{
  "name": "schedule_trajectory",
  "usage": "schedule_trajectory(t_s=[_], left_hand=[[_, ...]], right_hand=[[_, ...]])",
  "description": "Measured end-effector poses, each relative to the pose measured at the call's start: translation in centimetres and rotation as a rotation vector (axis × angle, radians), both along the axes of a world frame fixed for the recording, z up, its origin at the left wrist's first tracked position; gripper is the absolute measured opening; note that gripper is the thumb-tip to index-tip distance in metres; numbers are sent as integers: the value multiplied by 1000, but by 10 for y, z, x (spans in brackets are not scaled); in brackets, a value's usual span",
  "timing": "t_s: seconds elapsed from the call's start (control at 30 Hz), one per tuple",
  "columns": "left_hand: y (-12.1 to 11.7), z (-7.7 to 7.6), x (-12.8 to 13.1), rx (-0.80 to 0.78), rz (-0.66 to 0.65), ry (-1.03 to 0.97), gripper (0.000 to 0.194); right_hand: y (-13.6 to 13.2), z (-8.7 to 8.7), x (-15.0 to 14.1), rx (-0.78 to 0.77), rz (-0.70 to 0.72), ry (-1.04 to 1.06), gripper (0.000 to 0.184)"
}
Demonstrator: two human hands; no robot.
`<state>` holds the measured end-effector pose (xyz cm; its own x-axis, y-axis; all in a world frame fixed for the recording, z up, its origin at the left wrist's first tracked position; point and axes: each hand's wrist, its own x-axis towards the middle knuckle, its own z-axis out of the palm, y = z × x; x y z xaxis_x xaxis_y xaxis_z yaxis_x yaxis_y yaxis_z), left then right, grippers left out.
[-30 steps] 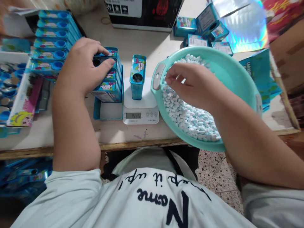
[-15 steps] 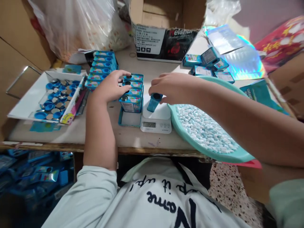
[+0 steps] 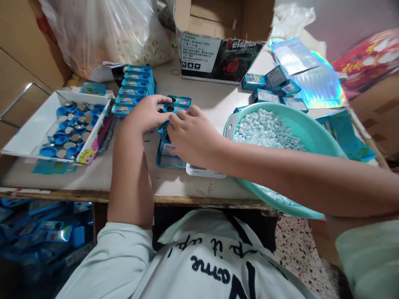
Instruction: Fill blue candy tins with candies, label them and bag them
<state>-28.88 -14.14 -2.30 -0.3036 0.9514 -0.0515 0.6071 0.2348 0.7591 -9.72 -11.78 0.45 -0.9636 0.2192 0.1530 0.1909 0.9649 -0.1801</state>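
My right hand is closed on a small blue candy tin, held at the front of a shallow blue tray. The hand hides most of this tin. Behind it, in a row, stand more blue tins with dark round holes in their tops. My left hand rests along the row's left side, thumb and index finger apart, reaching over the tops. Under my right wrist, a white digital scale shows only its front edge.
A turquoise basin of pale blue and white candies stands right. At left, a white box holds blue caps and metal discs. Capped tins stand behind my left hand. A cardboard box is at the back; loose tins lie right.
My right hand has moved left from the scale to the tray, carrying the tin. My left hand has stayed by the row. The basin appears turned, its grip slot now showing.
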Motion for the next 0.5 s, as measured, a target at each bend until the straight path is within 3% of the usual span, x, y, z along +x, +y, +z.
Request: schedule_trajectory(t_s=[0.1,0.17,0.23,0.3,0.4,0.43,0.5], left_hand=[[-1,3,0,-45,15,-14,62],[-1,6,-1,-61,18,-16,56],[-1,9,0,-56,19,-14,51],[1,11,4,76,54,78,47],[1,13,20,380,58,353,46],[1,12,27,396,18,421,47],[-1,9,43,270,-61,514,55]], right_hand=[[-7,-15,0,142,-1,-61,53],[-5,-15,3,246,40,-122,61],[8,-3,11,293,99,-171,63],[37,19,25,282,70,-182,60],[112,50,60,235,-306,-147,48],[143,56,74,214,-475,-160,44],[204,60,103,148,-787,-210,41]])
